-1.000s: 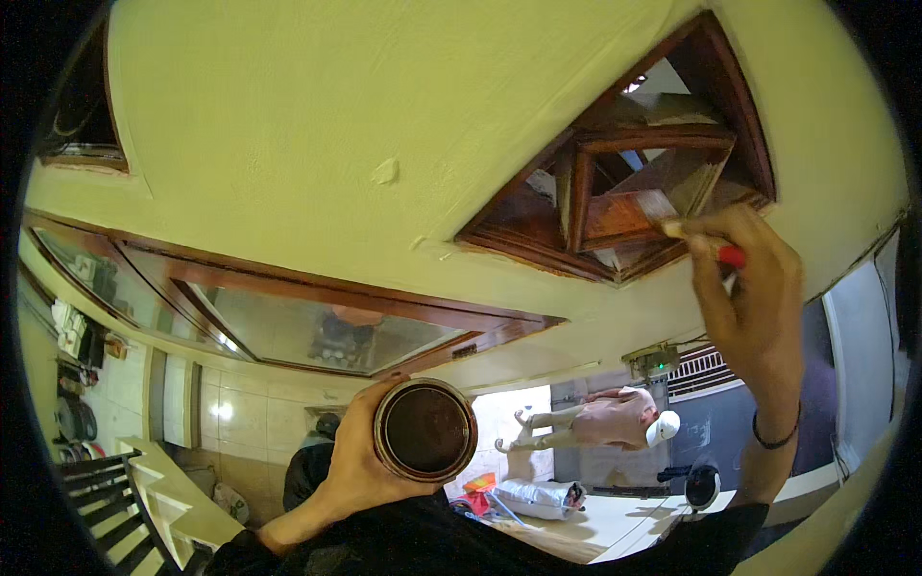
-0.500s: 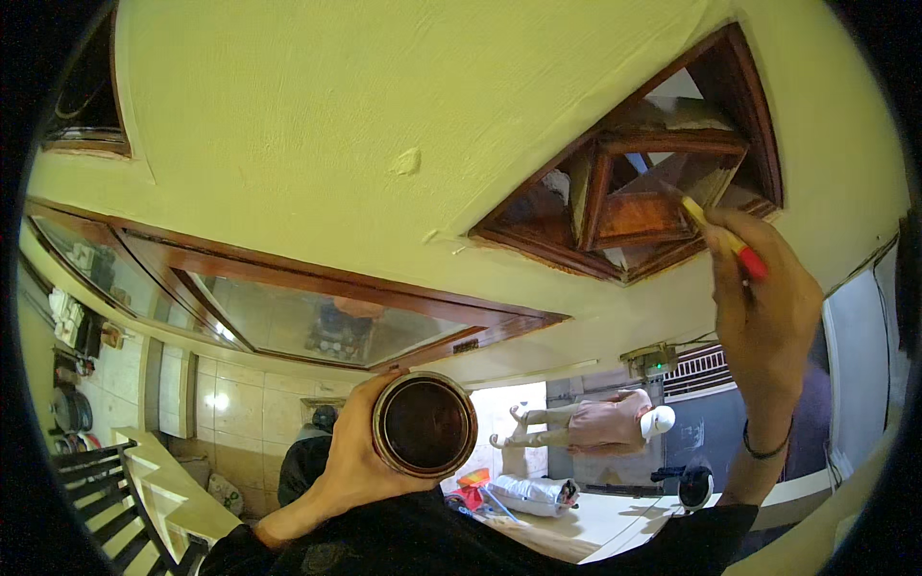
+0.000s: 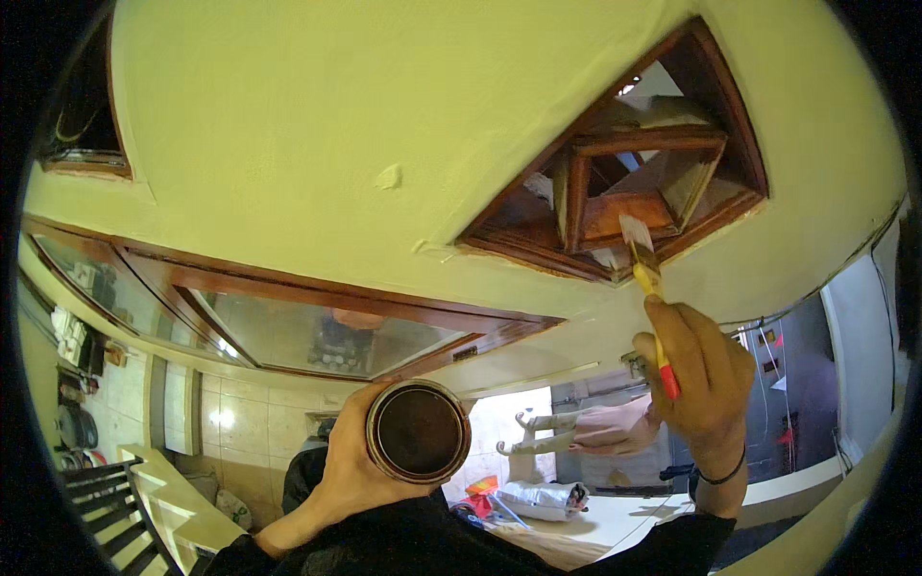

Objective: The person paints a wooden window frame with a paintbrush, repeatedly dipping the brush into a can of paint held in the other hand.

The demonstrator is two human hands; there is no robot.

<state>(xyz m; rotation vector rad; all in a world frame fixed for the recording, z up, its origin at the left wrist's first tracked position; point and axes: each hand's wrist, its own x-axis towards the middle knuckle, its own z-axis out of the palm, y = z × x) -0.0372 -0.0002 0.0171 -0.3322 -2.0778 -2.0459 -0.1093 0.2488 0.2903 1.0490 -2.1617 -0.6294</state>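
My left hand (image 3: pixel 348 444) is wrapped round an open round can (image 3: pixel 419 430) held in front of my chest, with dark brown liquid inside. In my right hand (image 3: pixel 701 370) is a paintbrush (image 3: pixel 649 278) with a yellow and red handle, its pale bristles pointing up and away. The bristles overlap the lower edge of a reddish-brown wooden window frame (image 3: pixel 580 206) set in the wall. Smaller wooden pieces form an angular shape within it. Whether the bristles touch the wood or hover just before it, I cannot tell.
A yellow-green wall (image 3: pixel 279 115) surrounds the frame. Left of my hands runs a long wood-framed glass panel (image 3: pixel 327 326). Beyond and below, another person (image 3: pixel 605 427) stands near a wrapped silver-grey bundle (image 3: pixel 543 499). Dark slatted railing (image 3: pixel 106 509) stands at lower left.
My right hand and the brush have moved down and left, with the bristles now over the frame's lower edge. My left hand with the can has shifted slightly left and down.
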